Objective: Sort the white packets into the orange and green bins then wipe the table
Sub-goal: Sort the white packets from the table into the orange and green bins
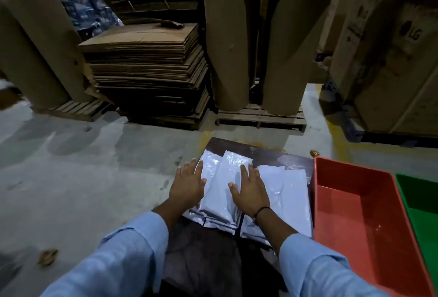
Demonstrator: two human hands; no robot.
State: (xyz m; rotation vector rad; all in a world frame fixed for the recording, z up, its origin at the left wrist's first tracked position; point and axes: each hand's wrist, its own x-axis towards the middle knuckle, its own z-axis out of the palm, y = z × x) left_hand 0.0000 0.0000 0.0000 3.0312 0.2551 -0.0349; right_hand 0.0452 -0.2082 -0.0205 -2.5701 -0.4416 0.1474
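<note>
- Rests left hand (188,185) flat, fingers straight and apart, on left edge of white packets (291,197)
- Presses right hand (250,191) flat, fingers straight, on middle of same heap
- Finds packets overlapping on dark worktop (265,152), just left of orange bin (369,221)
- Notes green bin (424,223) just beside orange bin, on its right
- Sees flattened cardboard (147,59) stacked on floor (83,166) beyond

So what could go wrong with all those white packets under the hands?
The shiny white packets overlap loosely and reach the left edge of the table, so some may slide to the floor. The left hand and right hand lie flat on several at once, so two might get grabbed together.
</note>
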